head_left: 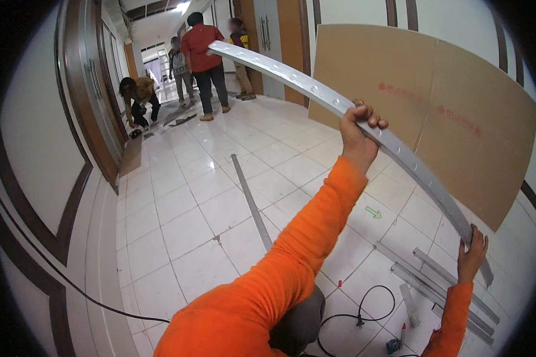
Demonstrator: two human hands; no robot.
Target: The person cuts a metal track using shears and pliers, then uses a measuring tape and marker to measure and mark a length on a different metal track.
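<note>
A long silver metal channel (426, 175) is held up off the floor, running from the upper left down to the lower right; the wide lens bends it. My left hand (358, 135) grips it near its middle, fingers wrapped around its edge. Close to its lower end, my right hand (471, 257) is closed around it. Below my right hand several shorter metal channels (435, 285) lie together on the tiles. Another channel (250, 196) lies alone on the floor to the left, partly hidden by my left arm.
Large brown boards (363, 77) lean against the right wall. A black cord (393, 297), a tape measure (393, 345) and a red-tipped marker (403, 332) are on the white tiles. Several people stand down the corridor, one in red (205, 53); another crouches (140, 95) by the left wall.
</note>
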